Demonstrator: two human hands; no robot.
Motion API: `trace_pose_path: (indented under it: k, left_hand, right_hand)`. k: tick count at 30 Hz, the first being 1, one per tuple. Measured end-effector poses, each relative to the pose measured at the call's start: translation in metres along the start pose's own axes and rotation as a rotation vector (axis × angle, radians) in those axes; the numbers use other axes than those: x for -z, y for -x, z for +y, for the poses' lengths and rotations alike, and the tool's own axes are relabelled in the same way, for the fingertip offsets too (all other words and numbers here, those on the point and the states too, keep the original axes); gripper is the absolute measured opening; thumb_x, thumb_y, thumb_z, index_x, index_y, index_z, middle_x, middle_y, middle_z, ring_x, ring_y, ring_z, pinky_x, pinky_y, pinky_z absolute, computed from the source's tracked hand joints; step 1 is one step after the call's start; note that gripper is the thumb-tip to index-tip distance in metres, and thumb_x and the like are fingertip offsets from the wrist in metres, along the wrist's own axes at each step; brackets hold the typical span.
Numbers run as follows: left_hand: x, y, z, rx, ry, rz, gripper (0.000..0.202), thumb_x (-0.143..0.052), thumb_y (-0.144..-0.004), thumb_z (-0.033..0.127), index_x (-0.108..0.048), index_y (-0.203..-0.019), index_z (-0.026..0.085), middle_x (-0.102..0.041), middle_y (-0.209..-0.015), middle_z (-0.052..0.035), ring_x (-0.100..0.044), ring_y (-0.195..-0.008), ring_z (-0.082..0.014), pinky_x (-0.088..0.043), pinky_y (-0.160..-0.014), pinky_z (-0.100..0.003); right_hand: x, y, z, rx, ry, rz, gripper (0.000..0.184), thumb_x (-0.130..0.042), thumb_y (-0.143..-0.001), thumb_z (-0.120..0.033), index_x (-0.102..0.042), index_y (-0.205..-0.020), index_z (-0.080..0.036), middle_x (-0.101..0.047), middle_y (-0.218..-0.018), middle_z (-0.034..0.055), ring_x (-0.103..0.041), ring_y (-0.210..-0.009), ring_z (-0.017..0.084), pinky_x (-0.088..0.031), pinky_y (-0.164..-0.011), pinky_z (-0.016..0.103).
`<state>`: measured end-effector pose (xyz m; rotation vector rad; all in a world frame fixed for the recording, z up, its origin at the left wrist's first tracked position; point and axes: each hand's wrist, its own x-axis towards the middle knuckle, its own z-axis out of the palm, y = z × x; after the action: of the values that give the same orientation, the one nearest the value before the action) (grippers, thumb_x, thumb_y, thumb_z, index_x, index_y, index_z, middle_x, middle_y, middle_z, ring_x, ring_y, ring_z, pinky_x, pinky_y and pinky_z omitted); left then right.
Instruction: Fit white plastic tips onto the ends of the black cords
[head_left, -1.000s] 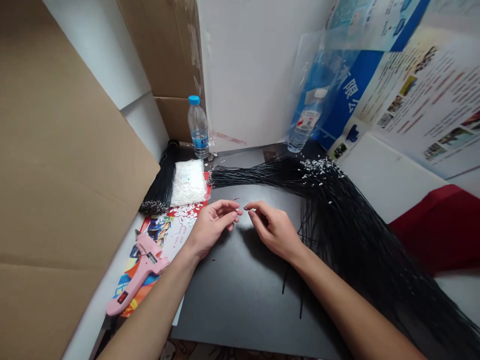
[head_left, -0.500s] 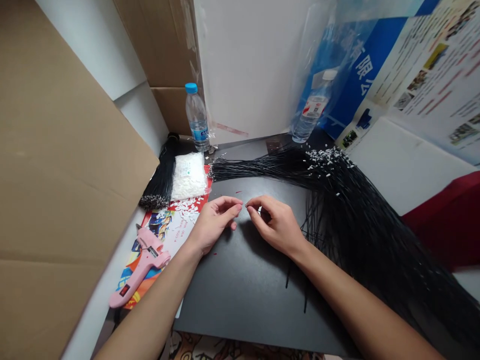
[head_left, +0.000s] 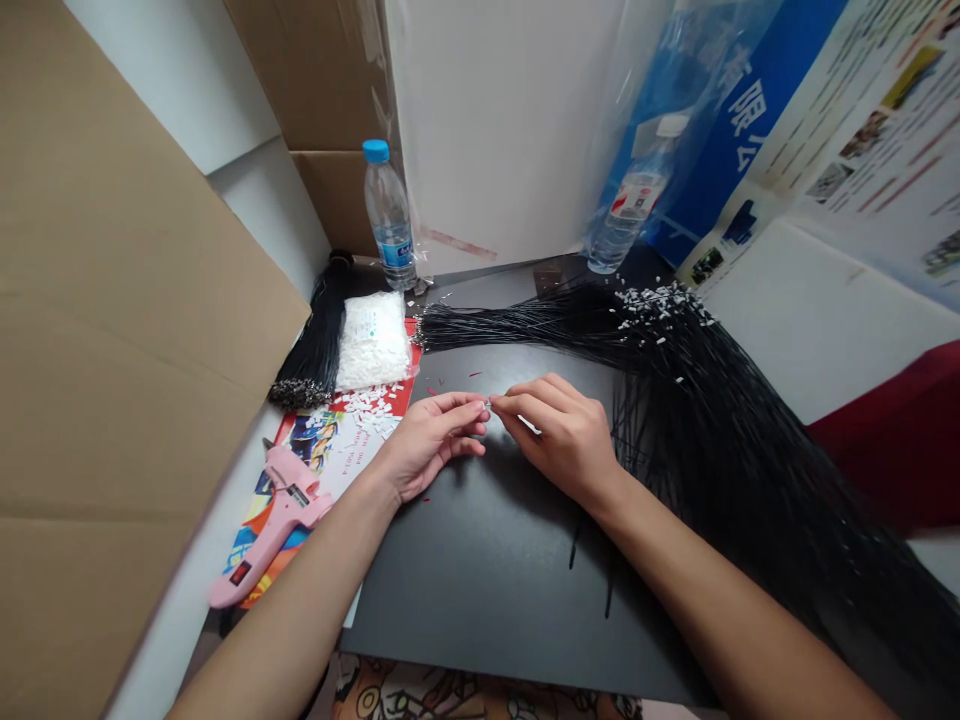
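1. Your left hand and right hand are close together at centre, their fingertips pinching a tiny pale piece.
2. The wire bundle at right already has white tips along its upper part.
3. The bag at upper left looks well filled, beside a smaller bundle.

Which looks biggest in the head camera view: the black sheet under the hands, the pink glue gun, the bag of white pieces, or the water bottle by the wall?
1. The black sheet
2. The pink hot glue gun
3. The bag of white pieces and the water bottle look about alike, so I won't rank them.
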<state>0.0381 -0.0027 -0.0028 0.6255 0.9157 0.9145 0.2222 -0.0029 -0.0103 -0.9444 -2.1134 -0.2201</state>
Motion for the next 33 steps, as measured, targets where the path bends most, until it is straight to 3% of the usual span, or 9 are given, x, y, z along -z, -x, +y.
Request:
trace_pose_path:
  k: [15, 33]
  left_hand:
    - [0.000, 0.002, 0.006, 0.094, 0.051, 0.004, 0.008, -0.065, -0.088, 0.006, -0.073, -0.088, 0.006, -0.064, -0.069, -0.0028, -0.060, -0.061, -0.0076, -0.057, -0.056, -0.017]
    - [-0.004, 0.005, 0.008, 0.114, 0.155, 0.030, 0.017, -0.060, -0.090, 0.003, -0.074, -0.080, 0.004, -0.067, -0.070, -0.0045, -0.063, -0.061, -0.0074, -0.058, -0.057, -0.016]
  right_hand:
    - [0.005, -0.003, 0.001, 0.198, 0.132, 0.034, 0.013, -0.065, -0.092, -0.012, -0.075, -0.095, -0.019, -0.077, -0.090, 0.0000, -0.057, -0.076, 0.012, -0.049, -0.071, 0.023]
    - [0.012, -0.013, -0.004, 0.416, 0.301, 0.066, 0.012, -0.067, -0.088, -0.008, -0.074, -0.086, -0.017, -0.077, -0.087, -0.0020, -0.050, -0.072, 0.014, -0.043, -0.063, 0.027]
